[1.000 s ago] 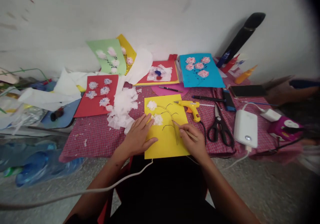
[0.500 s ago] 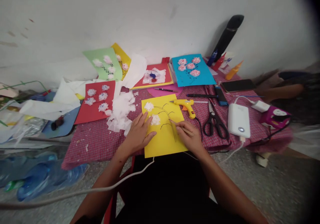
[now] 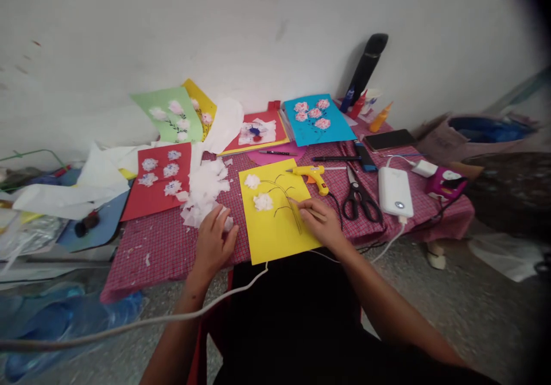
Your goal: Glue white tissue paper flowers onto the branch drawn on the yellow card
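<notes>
A yellow sheet of paper [image 3: 267, 238] lies before me, with curved dark stem lines and two white crumpled tissue flowers [image 3: 263, 202] at its upper left. My right hand [image 3: 321, 221] rests over its right side, fingers closed round a thin light-brown stick [image 3: 294, 201] whose tip is by the drawn stem; whether it is a pencil cannot be made out. Off the sheet's left edge, my left hand [image 3: 215, 244] has its thumb and fingers apart, fingertips at the lower edge of a pile of white tissue pieces [image 3: 206, 187].
A yellow glue gun [image 3: 314, 175], black-handled scissors [image 3: 361, 201] and a white power bank [image 3: 395, 191] lie to the right. Flower cards in red [image 3: 161, 198], green [image 3: 167, 101] and blue [image 3: 318, 132] stand around the back. A white cable [image 3: 181, 316] crosses in front of me.
My left hand has lifted off the yellow sheet and moved left to the tissue pile. My right hand stays on the sheet with the stick. The view has shifted slightly.
</notes>
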Tool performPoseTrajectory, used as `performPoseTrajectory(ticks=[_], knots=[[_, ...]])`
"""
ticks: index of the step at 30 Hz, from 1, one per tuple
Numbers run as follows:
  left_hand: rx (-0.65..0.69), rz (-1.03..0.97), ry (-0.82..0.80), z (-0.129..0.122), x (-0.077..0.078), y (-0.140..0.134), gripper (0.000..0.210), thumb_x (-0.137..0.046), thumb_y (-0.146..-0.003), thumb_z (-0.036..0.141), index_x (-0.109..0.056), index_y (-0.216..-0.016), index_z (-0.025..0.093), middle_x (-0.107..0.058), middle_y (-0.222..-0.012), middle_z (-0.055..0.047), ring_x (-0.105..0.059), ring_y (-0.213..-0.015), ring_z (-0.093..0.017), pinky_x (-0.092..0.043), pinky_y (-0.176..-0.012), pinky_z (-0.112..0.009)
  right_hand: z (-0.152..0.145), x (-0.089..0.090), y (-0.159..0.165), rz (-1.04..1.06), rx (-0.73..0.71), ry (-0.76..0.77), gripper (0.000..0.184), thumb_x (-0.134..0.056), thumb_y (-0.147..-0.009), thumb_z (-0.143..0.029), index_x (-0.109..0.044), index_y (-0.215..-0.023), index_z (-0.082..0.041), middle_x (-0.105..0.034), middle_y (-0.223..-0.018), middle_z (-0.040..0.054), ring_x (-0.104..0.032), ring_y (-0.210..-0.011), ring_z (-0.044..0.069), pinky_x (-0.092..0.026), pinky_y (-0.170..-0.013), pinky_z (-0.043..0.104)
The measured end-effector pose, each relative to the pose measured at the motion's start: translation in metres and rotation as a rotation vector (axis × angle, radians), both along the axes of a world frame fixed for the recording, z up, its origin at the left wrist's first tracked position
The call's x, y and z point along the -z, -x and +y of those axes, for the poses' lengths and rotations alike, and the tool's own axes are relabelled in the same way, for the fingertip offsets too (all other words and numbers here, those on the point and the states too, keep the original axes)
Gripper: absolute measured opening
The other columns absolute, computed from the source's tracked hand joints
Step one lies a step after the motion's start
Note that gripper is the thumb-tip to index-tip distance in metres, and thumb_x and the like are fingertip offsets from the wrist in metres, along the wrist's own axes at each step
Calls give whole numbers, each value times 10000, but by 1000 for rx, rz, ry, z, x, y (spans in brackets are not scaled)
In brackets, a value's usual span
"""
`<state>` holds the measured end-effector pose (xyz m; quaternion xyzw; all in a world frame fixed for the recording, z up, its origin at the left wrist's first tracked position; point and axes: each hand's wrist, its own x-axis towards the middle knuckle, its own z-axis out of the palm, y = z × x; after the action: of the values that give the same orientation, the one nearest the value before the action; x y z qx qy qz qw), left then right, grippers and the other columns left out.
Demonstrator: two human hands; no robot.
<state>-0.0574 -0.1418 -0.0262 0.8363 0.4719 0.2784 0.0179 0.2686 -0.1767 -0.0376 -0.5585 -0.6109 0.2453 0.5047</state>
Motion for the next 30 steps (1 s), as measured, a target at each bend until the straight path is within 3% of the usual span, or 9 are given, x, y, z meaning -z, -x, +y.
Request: performPoseTrajectory(ticks=[4, 6, 9, 11, 14, 18, 21, 26, 30], knots=[[23, 59, -5, -5, 6, 0, 491, -568, -971, 353, -486, -1435, 214, -489, -1512, -174, -469, -1408, -340, -425, -1147, -568, -4, -17, 0, -227, -48, -1, 418, -657, -858, -285, -641, -1264, -185, -637, -1339, 145, -649, -1155, 275, -544, -955, 431], [30, 58, -5, -4, 6, -3, 474, -565, -969, 360, -511, -1416, 211, -491, -1512, -176, -476, -1399, -349, -428, -1139, -578, -20, -30, -2, -320, 14, -36, 443, -679, -854, -301, -638, -1278, -178, -564, -1439, 177, -610, -1234, 298, -543, -964, 440], [27, 36, -10, -3, 6, -3, 411, -571, -963, 364, -569, -1341, 202, -529, -1469, -180, -506, -1367, -346, -445, -1123, -574, -65, -36, -6, -285, 132, -111, 175, -594, -933, -259, -700, -1061, -204, -726, -1097, 113, -699, -964, 223, -569, -820, 352], [30, 21, -5, -3, 7, -1, 307, -583, -956, 356, -630, -1208, 187, -564, -1419, -180, -525, -1343, -334, -456, -1120, -552, -102, -24, -3, -258, 158, -83, 121, -592, -942, -245, -706, -976, -221, -745, -859, 47, -693, -735, 178, -551, -705, 300], [53, 2, 27, -4, 6, 1, 144, -551, -947, 267, -659, -1006, 191, -602, -1361, -153, -538, -1327, -309, -457, -1127, -524, -152, 13, 16, -185, 71, 88, 150, -566, -955, -253, -710, -964, -212, -758, -847, 47, -706, -729, 180, -541, -689, 284], [83, -8, 55, -4, 4, 1, 304, -467, -854, 96, -659, -1064, 204, -600, -1370, -124, -521, -1351, -283, -443, -1146, -504, -175, 55, 52, -162, -368, 504, 231, -521, -954, -266, -743, -960, -203, -766, -892, 49, -710, -799, 179, -532, -753, 268], [111, 10, 55, -3, 6, 1, 321, -487, -851, 110, -669, -1099, 202, -606, -1361, -130, -544, -1320, -288, -456, -1126, -503, -166, 63, 63, -288, -408, 666, 245, -533, -938, -278, -747, -1021, -193, -757, -962, 66, -700, -870, 192, -503, -795, 270], [180, -31, 32, -4, 3, 2, 299, -544, -917, 213, -656, -1194, 228, -627, -1369, -105, -564, -1303, -278, -435, -1137, -510, -165, 65, 55, -373, -413, 728, 260, -514, -950, -287, -741, -1033, -191, -747, -1008, 86, -693, -932, 206, -478, -845, 272], [448, 129, 146, -10, -10, -3, 546, -571, -945, 401, -499, -1464, 249, -464, -1579, -101, -432, -1453, -293, -281, -1240, -538, -174, 75, 45, -309, -373, 740, 273, -479, -973, -291, -731, -988, -188, -741, -959, 74, -686, -903, 196, -472, -816, 266]])
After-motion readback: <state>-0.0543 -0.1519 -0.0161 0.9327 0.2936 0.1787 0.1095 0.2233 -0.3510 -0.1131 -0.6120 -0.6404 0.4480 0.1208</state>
